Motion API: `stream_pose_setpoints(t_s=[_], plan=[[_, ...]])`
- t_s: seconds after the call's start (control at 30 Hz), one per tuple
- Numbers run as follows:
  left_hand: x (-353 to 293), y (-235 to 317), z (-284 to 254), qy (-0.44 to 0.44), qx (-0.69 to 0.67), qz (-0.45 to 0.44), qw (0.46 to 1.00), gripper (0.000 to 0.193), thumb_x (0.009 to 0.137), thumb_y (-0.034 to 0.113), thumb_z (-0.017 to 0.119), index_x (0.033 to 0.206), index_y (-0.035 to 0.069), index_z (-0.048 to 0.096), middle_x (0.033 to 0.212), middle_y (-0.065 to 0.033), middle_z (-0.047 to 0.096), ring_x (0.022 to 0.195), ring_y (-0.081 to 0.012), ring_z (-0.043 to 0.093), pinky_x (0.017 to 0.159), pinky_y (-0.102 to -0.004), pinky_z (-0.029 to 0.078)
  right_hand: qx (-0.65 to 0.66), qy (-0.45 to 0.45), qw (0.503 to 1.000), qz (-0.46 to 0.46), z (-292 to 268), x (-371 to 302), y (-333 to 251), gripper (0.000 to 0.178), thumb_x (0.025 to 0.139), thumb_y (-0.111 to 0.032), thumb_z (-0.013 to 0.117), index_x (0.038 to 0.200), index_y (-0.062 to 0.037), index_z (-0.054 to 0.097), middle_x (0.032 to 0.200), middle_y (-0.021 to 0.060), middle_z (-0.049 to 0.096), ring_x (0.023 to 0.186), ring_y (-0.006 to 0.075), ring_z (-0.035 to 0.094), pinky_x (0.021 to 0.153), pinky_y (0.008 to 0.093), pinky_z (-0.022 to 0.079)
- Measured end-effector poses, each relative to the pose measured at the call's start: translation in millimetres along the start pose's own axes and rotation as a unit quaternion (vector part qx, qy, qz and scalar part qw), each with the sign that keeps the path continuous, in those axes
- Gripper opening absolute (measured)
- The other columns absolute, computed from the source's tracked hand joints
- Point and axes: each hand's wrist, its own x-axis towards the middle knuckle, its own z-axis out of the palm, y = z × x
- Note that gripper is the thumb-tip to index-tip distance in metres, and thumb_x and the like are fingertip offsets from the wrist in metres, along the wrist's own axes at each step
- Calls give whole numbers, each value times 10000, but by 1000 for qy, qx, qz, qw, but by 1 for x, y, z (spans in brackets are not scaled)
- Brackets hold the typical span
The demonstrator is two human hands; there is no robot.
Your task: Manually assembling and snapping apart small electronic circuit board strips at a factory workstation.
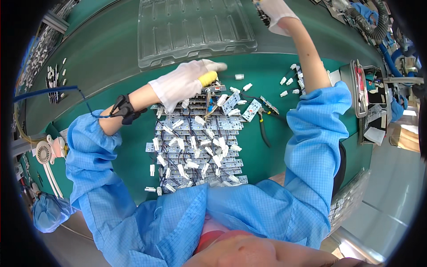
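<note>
My left hand [184, 83], in a white glove with a yellow finger cover, reaches over the upper end of several stacked LED circuit board strips [224, 122]. Its fingers stretch to the right, slightly blurred, and I see nothing held in them. Black wires with white plug connectors [199, 120] lie across the strips. At the top edge, my gloved right hand [276, 14] is closed on a dark and white circuit board strip [262, 13], partly cut off by the picture's edge. Small square boards [252, 110] lie right of the stack, next to cutters [263, 130] with dark handles.
Beyond my left hand lies a clear plastic tray [195, 33] with long grooves. More boards with connectors [300, 78] rest beneath my right forearm. A metal tray [359, 89] stands at the right, and a small white fan [43, 152] at the left. A blue cord [49, 92] runs to my left wristband.
</note>
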Motion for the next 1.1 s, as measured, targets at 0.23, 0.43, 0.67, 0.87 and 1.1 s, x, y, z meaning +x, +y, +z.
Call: stream_pose_setpoints(t_s=[0.23,0.43,0.67,0.87,1.1], plan=[[-15,-17,-35,147,-85,-94,981,524,709,-72,416,1189,73,569,1122,-143,592,1022,-298,565,931,-350,443,-366,-16,930,40,108,-72,-65,555,901,-322,528,1323,12,391,1328,248,401,1207,604,338,924,744,294],[-42,-80,-55,337,200,-112,913,439,786,44,509,1209,146,565,1280,-130,526,1146,-330,528,996,-388,416,-239,-172,955,28,71,-37,-60,643,760,-401,693,1249,-35,491,1209,243,558,1106,376,559,940,435,463],[-65,-159,-52,319,294,-309,846,539,854,219,612,1340,102,411,1270,-211,504,1209,-386,451,953,-454,434,-110,34,990,80,63,-44,-55,521,822,-298,645,1216,1,480,1070,277,610,1044,448,563,877,486,478],[-52,-177,-92,282,220,-334,872,483,839,162,595,1283,25,463,1029,-290,608,966,-425,585,821,-464,477,-291,-128,944,-87,68,-20,13,267,796,-139,599,1008,19,626,1079,217,631,1029,366,599,873,398,493],[-118,-163,-111,309,242,-312,865,438,846,149,550,1266,34,499,1015,-260,620,944,-424,587,795,-461,475,-6,-180,984,5,91,-20,-9,319,813,-242,615,970,33,658,886,210,667,852,339,636,769,349,491]])
